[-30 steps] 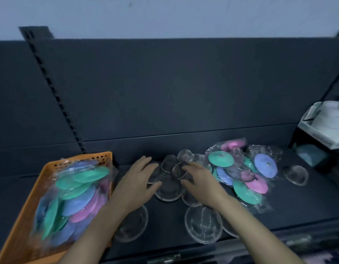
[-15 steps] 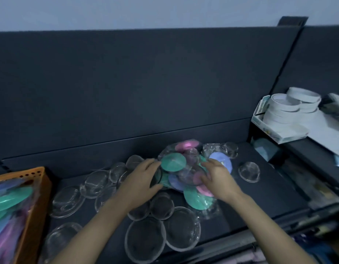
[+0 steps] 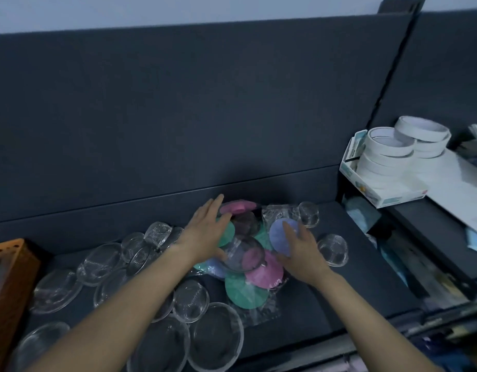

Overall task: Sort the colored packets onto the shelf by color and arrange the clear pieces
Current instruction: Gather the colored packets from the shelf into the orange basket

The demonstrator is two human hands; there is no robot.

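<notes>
- While the packet [image 3: 248,280] lies front to back on the shelf [image 3: 339,304], left hand [image 3: 205,234] rests flat on its left half, right hand [image 3: 299,251] on its right.
- Both hands equally near, fingers [image 3: 218,204] straight, gripping nothing.

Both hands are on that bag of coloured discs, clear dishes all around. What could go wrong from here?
The left hand and right hand lie open on the packet of coloured discs, not gripping it, so the slick bag might slip if lifted. The large clear pieces lie near the front edge of the shelf, below the forearms; an arm pulling back could push one off. A small clear piece sits close beside the right hand and may get bumped.
</notes>
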